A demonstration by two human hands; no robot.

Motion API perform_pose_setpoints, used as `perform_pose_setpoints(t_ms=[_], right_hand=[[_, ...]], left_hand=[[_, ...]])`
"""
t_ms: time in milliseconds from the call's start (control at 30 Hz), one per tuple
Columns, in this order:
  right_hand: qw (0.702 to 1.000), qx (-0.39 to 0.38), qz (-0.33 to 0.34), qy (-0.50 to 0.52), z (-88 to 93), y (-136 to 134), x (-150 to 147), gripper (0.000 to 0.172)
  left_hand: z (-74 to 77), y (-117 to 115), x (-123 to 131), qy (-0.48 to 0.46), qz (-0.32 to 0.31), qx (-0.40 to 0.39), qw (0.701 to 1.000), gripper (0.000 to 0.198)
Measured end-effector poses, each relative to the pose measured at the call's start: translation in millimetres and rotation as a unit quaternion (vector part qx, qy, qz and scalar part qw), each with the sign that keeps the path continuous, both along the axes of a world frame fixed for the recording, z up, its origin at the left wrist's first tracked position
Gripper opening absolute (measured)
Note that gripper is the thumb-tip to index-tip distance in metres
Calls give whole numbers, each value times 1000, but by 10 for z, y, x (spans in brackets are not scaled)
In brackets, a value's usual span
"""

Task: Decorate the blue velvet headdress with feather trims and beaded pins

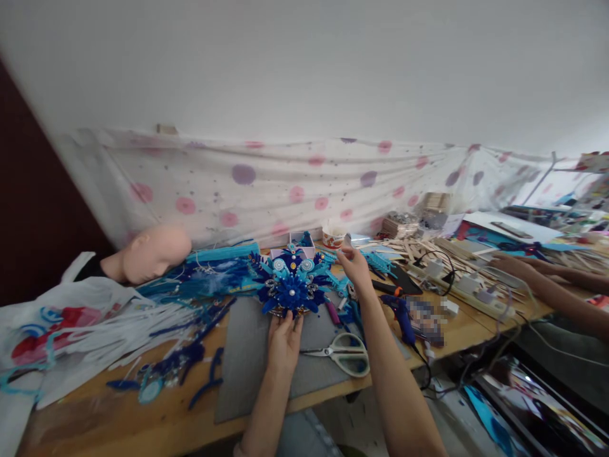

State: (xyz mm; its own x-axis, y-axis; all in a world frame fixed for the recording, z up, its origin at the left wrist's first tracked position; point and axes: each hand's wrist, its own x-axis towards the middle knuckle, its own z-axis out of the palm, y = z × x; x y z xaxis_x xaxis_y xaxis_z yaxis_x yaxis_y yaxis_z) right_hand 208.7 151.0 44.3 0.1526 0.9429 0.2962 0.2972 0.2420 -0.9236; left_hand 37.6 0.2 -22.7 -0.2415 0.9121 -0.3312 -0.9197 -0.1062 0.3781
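Note:
Upright over the work mat sits a blue flower headdress (292, 293) with pearls, pale rosettes and a dark blue flower at its centre. My left hand (284, 339) grips its lower edge from below, fingers closed. To the right of the headdress, my right hand (354, 266) is raised with its fingertips pinched together; what they hold, if anything, is too small to name. White-handled scissors (345, 355) lie on the grey mat (242, 374) between my forearms. A purple tube-like piece (332, 312) rests just right of the headdress.
A mannequin head (157, 254) lies at the left, behind white strips (114, 330) and blue pieces. On the right are a blue glue gun (402, 320), a power strip (490, 301), wooden sticks and another person's arms (528, 273). A paper cup (333, 237) stands at the back.

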Motion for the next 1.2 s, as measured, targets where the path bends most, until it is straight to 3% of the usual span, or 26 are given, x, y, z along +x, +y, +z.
perform_pose_setpoints(t_ms=[200,400,533,733,833,967,1100,1200], right_hand=[[999,29,-46,-5,-43,-279,101,27],[997,55,-46,7,-212,-645,60,39],[997,51,-50,3,-215,-692,59,44],[999,40,16,10,-192,-626,-66,46],[997,15,72,20,-261,-659,-190,58],[991,-36,128,12,-321,-743,-283,65],[987,-17,141,-72,-270,-799,-255,74],[978,13,174,-114,-184,-837,-214,63]], left_hand=[[-89,-2,-61,5,-2,0,1000,29],[-108,-8,-65,4,0,-16,1000,28],[-112,-35,-40,3,3,-33,999,28],[-176,-138,-184,29,11,-98,995,33],[-167,-272,-297,53,2,-128,990,32],[-106,-536,-494,96,-70,-163,979,30],[-24,-793,-756,164,-150,-191,956,45],[23,-945,-892,311,-227,-235,892,35]])
